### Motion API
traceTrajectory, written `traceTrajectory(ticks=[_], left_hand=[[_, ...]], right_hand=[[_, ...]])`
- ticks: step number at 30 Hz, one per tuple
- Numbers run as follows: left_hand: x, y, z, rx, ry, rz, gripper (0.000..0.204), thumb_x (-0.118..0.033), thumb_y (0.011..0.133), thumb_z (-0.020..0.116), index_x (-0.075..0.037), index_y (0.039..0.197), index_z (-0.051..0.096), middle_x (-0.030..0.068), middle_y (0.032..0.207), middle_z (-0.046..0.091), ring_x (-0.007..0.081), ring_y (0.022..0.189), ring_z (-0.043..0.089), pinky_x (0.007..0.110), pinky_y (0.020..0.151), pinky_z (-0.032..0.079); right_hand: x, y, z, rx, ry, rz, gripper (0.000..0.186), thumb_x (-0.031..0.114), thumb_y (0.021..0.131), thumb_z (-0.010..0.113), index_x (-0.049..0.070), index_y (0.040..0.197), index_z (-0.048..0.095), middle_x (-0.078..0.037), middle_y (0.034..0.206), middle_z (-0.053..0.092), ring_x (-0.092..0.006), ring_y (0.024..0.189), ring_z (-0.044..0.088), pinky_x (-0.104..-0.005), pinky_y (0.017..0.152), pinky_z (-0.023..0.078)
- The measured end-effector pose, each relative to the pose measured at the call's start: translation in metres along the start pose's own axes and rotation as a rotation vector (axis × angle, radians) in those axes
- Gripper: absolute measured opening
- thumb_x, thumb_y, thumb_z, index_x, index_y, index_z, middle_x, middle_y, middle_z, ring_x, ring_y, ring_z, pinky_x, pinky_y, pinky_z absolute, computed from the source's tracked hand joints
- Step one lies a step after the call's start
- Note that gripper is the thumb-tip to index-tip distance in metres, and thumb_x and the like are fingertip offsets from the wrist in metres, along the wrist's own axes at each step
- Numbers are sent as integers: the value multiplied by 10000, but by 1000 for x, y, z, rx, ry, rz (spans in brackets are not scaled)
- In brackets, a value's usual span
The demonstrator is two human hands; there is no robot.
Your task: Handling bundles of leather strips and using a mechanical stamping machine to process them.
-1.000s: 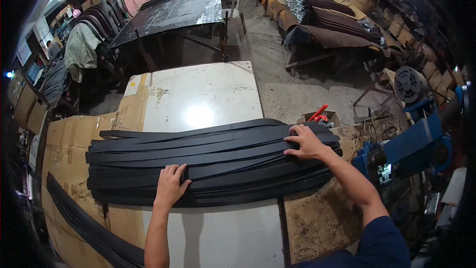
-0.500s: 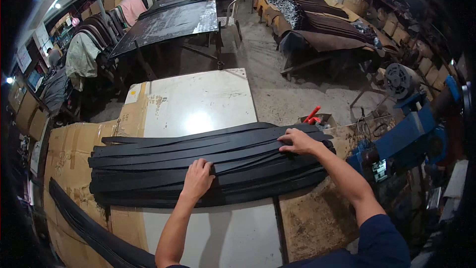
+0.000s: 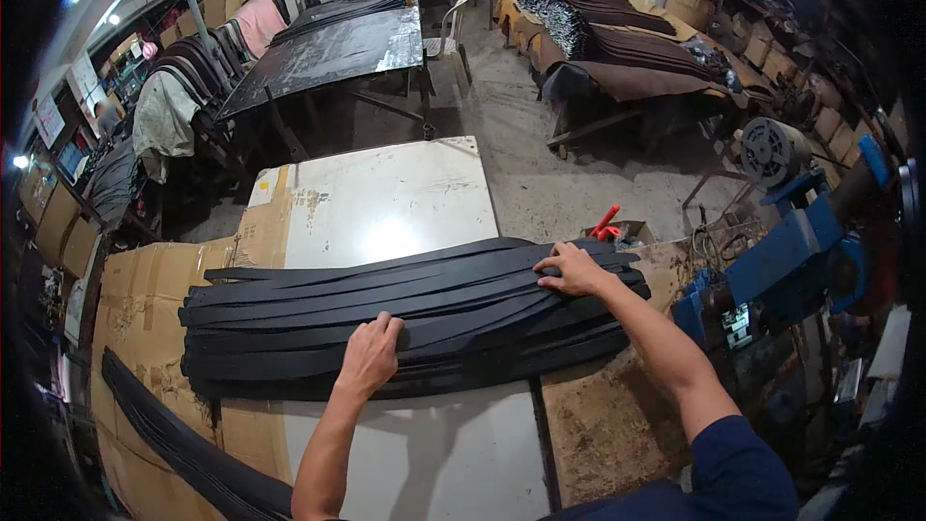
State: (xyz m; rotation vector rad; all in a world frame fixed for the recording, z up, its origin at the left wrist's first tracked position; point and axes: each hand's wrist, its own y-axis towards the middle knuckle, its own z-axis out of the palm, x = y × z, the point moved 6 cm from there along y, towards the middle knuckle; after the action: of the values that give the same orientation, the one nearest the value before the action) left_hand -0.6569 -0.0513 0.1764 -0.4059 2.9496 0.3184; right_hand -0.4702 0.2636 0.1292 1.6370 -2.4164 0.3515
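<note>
A wide pile of long black strips, leather-like, lies crosswise in front of me. My left hand is on the near middle of the pile, its fingers bent and held together at the edge of a strip; its fingertips are hidden. Farther right, my right hand rests on the upper strips with thumb and fingers apart. A second bundle of black strips lies slantwise at the lower left.
Under the pile are a white board, brown cardboard and a worn wooden top. A blue machine with a motor stands at right, near a box with red handles. Tables farther off carry stacked sheets.
My left hand has shifted slightly left and toward me, and the strips around it lie a little differently. My right hand stays at nearly the same place on the pile.
</note>
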Motion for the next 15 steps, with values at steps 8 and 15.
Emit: traceTrajectory(ticks=[8,15], left_hand=[[-21,-34,-169,-258,19,-20,358,91,574,573,-54,898,617,89,778,568,296,761,553,392,696,424],[-66,-64,-247,-515,-20,-63,297,92,547,535,-27,811,599,94,734,576,306,699,552,374,643,415]], right_hand=[[24,-7,-12,43,-72,92,337,409,849,662,218,1126,691,-119,1162,537,-307,1136,482,-426,960,385],[255,-74,-46,-294,506,-665,1042,610,740,703,-26,1444,273,-233,1367,435,-367,1243,444,-467,1090,289]])
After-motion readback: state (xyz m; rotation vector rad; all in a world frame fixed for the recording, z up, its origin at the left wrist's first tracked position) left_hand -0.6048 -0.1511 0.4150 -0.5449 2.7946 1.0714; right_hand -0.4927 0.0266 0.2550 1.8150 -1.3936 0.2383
